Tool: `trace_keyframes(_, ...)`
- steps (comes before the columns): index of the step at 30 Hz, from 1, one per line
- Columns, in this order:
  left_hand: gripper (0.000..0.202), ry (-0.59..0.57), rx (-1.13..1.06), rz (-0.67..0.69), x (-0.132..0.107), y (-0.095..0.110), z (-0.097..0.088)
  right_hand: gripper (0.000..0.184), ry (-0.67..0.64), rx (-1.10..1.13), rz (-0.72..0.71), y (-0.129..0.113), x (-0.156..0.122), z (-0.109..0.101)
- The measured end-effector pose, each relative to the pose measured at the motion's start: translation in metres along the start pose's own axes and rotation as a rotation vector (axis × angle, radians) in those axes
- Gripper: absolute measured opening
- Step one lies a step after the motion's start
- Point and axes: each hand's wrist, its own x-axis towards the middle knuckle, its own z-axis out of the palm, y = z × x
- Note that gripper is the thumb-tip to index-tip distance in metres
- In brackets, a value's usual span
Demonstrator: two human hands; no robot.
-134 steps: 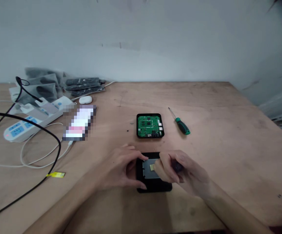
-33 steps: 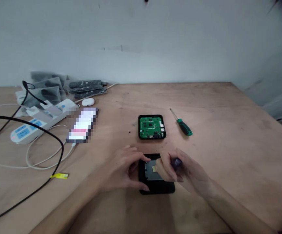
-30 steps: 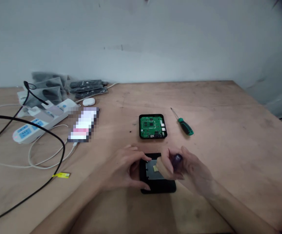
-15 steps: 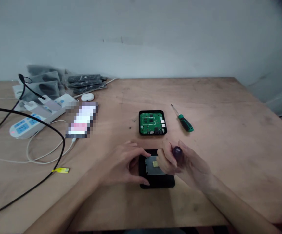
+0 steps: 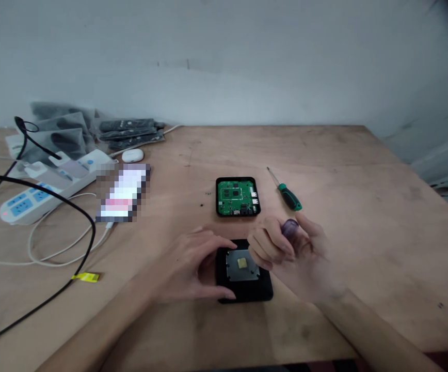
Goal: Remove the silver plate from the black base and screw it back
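Note:
A black plastic casing half [image 5: 247, 293] lies on the table, with a silver metal plate [image 5: 232, 269] inside it and a yellow pad [image 5: 241, 263] on the plate. My left hand [image 5: 196, 263] grips the casing by its left side, thumb at the near edge and fingers at the far edge. Over the casing's right part, my right hand [image 5: 286, 248] is closed around a tool with a dark purple, rounded handle [image 5: 290, 228]. The rest of that tool is hidden by the fingers. Beyond my hands sits another black casing half with a green circuit board [image 5: 229, 199] in it.
A green-and-black screwdriver [image 5: 289, 197] lies right of the circuit board. At left are a phone [image 5: 125, 191], a white power strip [image 5: 34, 199], cables, a white earbud case [image 5: 132, 155] and bagged black items [image 5: 131, 132]. A few tiny dark bits lie left of the board.
My right hand has lifted and tilted, and the purple handle has turned, showing more of the metal plate. My left hand keeps its hold. The whole view has shifted slightly.

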Motion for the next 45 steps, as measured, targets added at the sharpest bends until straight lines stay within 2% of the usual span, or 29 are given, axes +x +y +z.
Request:
trace_keyframes(5,0.044,0.106,0.101,0.052,0.000,0.005,0.004,0.068,-0.026,0.021,0.000,0.001,0.001,0.000)
trace_keyframes(9,0.029,0.175,0.129,0.096,-0.001,0.008,0.005,0.067,-0.041,0.002,-0.013,0.004,0.001,-0.001)
trace_keyframes(16,0.026,0.203,0.071,0.112,-0.001,0.010,0.010,0.067,-0.039,-0.008,-0.023,0.006,0.003,0.001)
trace_keyframes(21,0.011,0.274,0.095,0.175,0.000,0.008,0.020,0.066,-0.044,-0.008,-0.025,0.007,0.001,-0.001)
trace_keyframes(26,0.008,0.309,0.126,0.225,0.001,0.007,0.023,0.066,-0.033,0.004,-0.030,0.008,0.000,-0.004)
trace_keyframes(33,0.006,0.309,0.072,0.175,0.002,0.014,0.018,0.064,-0.061,0.028,-0.034,0.007,0.001,-0.003)
trace_keyframes(37,0.009,0.307,-0.020,0.075,0.003,0.018,0.015,0.062,-0.081,0.024,-0.043,0.005,0.002,-0.002)
trace_keyframes(45,0.009,0.391,-0.035,-0.077,-0.001,0.009,0.018,0.060,-0.076,0.024,-0.043,0.000,0.004,0.001)
